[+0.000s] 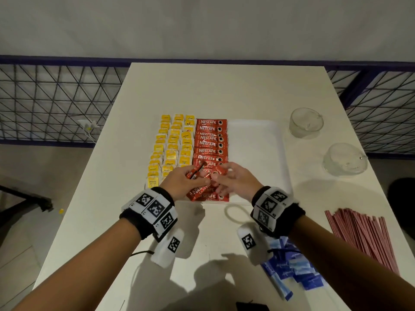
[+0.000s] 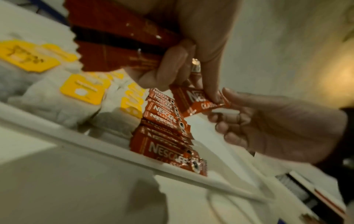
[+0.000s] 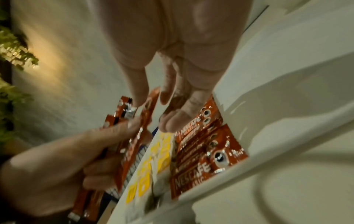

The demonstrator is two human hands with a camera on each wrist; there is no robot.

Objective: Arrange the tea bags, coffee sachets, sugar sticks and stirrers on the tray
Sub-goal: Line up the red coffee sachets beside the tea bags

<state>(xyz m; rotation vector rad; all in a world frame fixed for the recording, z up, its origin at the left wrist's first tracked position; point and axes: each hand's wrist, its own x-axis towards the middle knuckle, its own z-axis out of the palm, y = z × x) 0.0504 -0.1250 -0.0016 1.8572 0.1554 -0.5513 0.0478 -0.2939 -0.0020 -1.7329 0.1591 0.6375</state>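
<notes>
Currently mid-handoff of coffee sachets over the near end of the tray (image 1: 265,131). Left hand (image 1: 186,178) grip is curled round a small bunch of Nescafe sachets (image 2: 118,45), thumb pinning them; right hand (image 1: 233,179) pinches one single sachet (image 2: 201,100) between thumb and fingertips, other fingers loosely spread. Coffee row (image 1: 211,144) already runs down the tray beside three columns of yellow-tagged tea bags (image 1: 173,144); the near end of the row looks a bit skewed, one sachet lying diagonal. To do this well, I'd say: pull the single sachet clear of the bunch, lay it logo-up, square with the row, overlapping like its neighbours, and straighten the crooked one. Keep the left bunch tight so none slip. Blue sugar sticks (image 1: 292,270) and red-striped stirrers (image 1: 361,234) lie on the worktop (image 1: 202,86), off the tray, near right. Two glass cups (image 1: 306,125) stand far right.
</notes>
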